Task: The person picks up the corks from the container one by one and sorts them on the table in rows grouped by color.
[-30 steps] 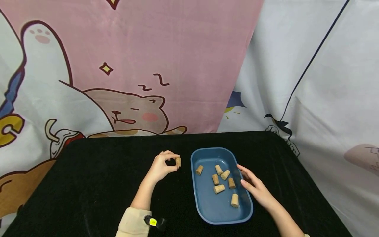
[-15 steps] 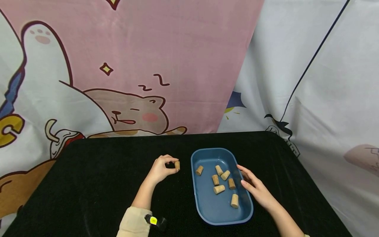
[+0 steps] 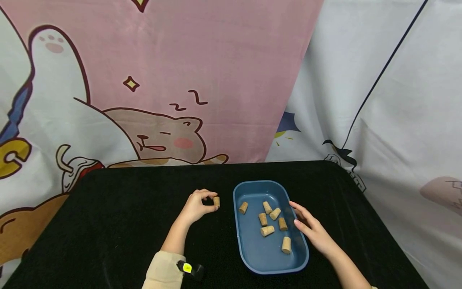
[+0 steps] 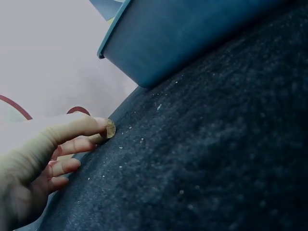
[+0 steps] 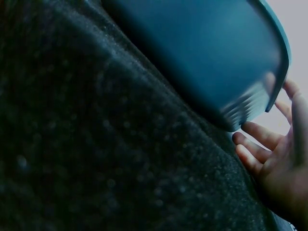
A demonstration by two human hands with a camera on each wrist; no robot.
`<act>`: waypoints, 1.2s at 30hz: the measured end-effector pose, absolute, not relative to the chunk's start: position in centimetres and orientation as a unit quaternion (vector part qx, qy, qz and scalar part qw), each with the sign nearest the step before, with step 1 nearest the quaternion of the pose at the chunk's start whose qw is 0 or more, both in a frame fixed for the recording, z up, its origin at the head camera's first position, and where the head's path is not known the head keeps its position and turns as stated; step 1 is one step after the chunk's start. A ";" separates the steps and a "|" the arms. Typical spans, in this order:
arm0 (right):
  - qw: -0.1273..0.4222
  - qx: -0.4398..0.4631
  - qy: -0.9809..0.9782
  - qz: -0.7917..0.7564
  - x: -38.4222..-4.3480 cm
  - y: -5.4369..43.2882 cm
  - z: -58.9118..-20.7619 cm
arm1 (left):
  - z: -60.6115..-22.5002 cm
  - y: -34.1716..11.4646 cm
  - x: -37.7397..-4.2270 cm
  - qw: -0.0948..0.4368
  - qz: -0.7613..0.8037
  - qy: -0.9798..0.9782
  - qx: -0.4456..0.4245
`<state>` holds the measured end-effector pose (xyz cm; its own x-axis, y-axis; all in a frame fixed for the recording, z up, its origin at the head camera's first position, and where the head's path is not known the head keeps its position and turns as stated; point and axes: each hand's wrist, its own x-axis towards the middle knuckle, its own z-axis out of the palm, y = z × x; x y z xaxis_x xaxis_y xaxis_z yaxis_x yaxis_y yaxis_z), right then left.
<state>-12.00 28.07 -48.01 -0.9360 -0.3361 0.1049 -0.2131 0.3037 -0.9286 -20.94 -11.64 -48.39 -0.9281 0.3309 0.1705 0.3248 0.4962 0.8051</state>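
Between thumb and index finger my left hand pinches a small tan cork, left of a blue plastic tray. That cork is close to the black cloth in the left wrist view; whether it touches is hard to tell. Several corks lie scattered inside the tray, among them a pale one near its front and a darker one at its left. My right hand rests its fairly straight fingers against the tray's right side, seen from outside in the right wrist view.
Black cloth covers the table under the tray and hands. A printed curtain with cartoon animals hangs behind, and white fabric hangs on the right. A small dark device is strapped at the left sleeve.
Over the first half second my left hand came down slightly toward the cloth with the cork, then stayed put. The right hand, tray and corks inside it have not moved.
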 end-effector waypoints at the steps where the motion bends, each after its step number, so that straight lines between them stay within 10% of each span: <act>1: 0.055 -0.169 0.806 -0.565 -12.0 28.1 -48.0 | -48.3 -11.6 -20.9 0.003 0.463 0.866 0.189; 36: 0.054 -0.157 0.810 -0.562 -12.1 28.0 -48.2 | -41.5 -5.8 -17.2 -0.023 0.501 0.812 0.299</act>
